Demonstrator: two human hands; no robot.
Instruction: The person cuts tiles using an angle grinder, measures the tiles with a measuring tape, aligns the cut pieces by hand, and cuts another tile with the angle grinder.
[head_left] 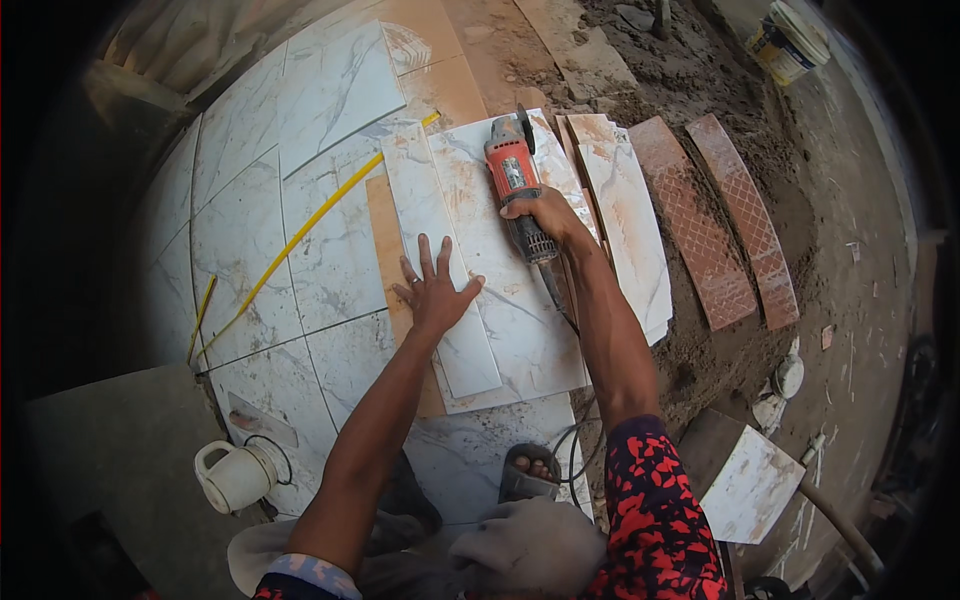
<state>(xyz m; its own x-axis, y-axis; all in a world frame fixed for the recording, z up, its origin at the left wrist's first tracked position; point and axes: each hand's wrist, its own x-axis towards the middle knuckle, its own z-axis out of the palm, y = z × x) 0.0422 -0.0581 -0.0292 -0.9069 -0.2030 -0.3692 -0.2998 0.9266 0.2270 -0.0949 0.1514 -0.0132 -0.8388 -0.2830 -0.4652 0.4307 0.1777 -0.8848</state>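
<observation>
My left hand (432,292) lies with fingers spread on a narrow white marble-patterned tile strip (466,350), which rests on a larger white tile (535,355) beside a tan strip (385,220). My right hand (543,212) grips a red and black angle grinder (510,160) around its body, with the cutting disc (526,126) toward the far end. A cord trails from the grinder past my right forearm. Right of the grinder lie more cut tile pieces (628,240).
Yellow strip (320,213) across laid tiles (230,260); white jug (228,480) at lower left; patterned brown tile strips (690,230), dirt (640,60) and bucket (788,45) on the right; white tile piece (750,485) at lower right. My sandalled foot (528,470) is below.
</observation>
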